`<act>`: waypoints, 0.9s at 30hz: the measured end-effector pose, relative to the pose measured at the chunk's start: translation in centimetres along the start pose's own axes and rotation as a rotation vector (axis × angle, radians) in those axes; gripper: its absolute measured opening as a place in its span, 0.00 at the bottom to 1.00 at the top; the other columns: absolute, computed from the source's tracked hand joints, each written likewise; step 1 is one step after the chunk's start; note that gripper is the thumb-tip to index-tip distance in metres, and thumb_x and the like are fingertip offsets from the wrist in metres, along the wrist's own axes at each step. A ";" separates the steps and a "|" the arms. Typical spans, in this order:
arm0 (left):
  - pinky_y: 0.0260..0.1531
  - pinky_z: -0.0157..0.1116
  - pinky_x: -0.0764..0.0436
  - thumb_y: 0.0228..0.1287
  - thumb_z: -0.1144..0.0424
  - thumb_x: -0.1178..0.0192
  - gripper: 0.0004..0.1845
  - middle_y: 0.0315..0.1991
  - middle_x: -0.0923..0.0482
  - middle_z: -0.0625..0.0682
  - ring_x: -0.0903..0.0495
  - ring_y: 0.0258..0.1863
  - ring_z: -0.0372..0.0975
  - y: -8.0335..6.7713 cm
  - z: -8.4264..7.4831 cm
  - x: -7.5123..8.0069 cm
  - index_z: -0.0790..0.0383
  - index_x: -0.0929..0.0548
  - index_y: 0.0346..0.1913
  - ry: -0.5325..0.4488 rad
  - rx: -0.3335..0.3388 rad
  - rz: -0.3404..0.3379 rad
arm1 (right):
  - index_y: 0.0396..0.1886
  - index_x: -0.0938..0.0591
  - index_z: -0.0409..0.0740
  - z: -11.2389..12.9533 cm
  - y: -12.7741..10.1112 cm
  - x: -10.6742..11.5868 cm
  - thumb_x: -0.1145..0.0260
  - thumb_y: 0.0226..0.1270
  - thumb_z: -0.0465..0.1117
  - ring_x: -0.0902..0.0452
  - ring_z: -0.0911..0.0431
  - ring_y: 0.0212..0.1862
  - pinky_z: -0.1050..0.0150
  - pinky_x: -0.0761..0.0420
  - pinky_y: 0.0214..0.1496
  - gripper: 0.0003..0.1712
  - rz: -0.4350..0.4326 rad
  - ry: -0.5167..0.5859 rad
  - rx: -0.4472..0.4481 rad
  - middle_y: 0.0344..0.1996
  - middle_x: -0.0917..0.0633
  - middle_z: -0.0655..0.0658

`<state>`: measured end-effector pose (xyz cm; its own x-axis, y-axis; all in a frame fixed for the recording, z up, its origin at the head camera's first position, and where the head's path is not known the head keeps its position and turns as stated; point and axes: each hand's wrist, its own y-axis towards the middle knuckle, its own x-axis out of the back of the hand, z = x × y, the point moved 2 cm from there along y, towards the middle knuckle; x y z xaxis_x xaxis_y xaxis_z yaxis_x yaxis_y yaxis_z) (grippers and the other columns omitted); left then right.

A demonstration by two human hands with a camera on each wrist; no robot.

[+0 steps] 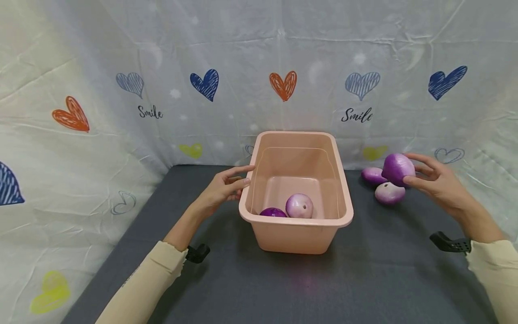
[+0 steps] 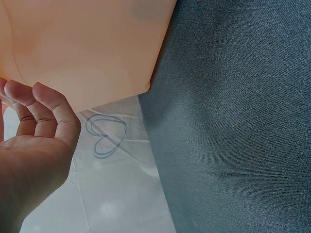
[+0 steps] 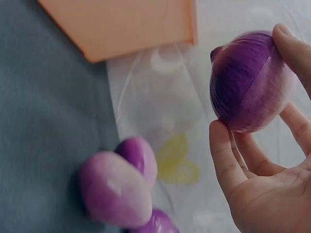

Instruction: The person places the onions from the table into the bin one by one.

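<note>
Head view: I've got the right hand [image 1: 435, 180] holding a purple onion [image 1: 398, 169] up, right of the pink tub [image 1: 294, 237], where two onions [image 1: 299, 206] sit; the left hand [image 1: 220, 188] is at its left rim. Left wrist: fingers loosely bent beside it — whether they grip, I can't tell. Right wrist: thumb and spread fingertips pinch the onion — three others [image 3: 115, 190] lie clustered nearby.
</note>
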<state>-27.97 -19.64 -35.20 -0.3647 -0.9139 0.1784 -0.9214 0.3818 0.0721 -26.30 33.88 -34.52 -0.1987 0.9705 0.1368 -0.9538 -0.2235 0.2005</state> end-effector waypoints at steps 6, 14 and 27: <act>0.35 0.38 0.21 0.73 0.55 0.36 0.28 0.35 0.24 0.58 0.27 0.31 0.46 0.1 0.1 0.0 0.50 0.26 0.73 0.004 0.008 0.006 | 0.76 0.32 0.48 0.9 1.0 -2.0 0.37 0.76 0.31 0.27 0.55 0.59 0.69 0.23 0.52 0.32 0.022 -0.031 -0.032 0.65 0.31 0.43; 0.39 0.42 0.19 0.73 0.55 0.36 0.28 0.40 0.21 0.60 0.25 0.31 0.43 0.2 -0.1 0.0 0.50 0.25 0.73 0.018 0.008 0.006 | 0.75 0.31 0.52 2.6 3.1 -4.3 0.35 0.74 0.33 0.25 0.50 0.58 0.65 0.20 0.51 0.33 0.041 -0.059 -0.036 0.64 0.29 0.40; 0.36 0.38 0.19 0.73 0.55 0.35 0.27 0.39 0.22 0.60 0.26 0.33 0.48 0.1 -0.1 0.1 0.49 0.24 0.72 0.020 0.015 -0.006 | 0.74 0.30 0.54 5.6 6.6 -7.8 0.30 0.70 0.35 0.27 0.46 0.62 0.60 0.20 0.54 0.36 0.134 -0.161 0.053 0.66 0.27 0.42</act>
<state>-28.08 -19.74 -35.10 -0.3560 -0.9133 0.1978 -0.9258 0.3736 0.0585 -29.78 24.31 -28.83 -0.2800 0.9059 0.3179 -0.9075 -0.3578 0.2202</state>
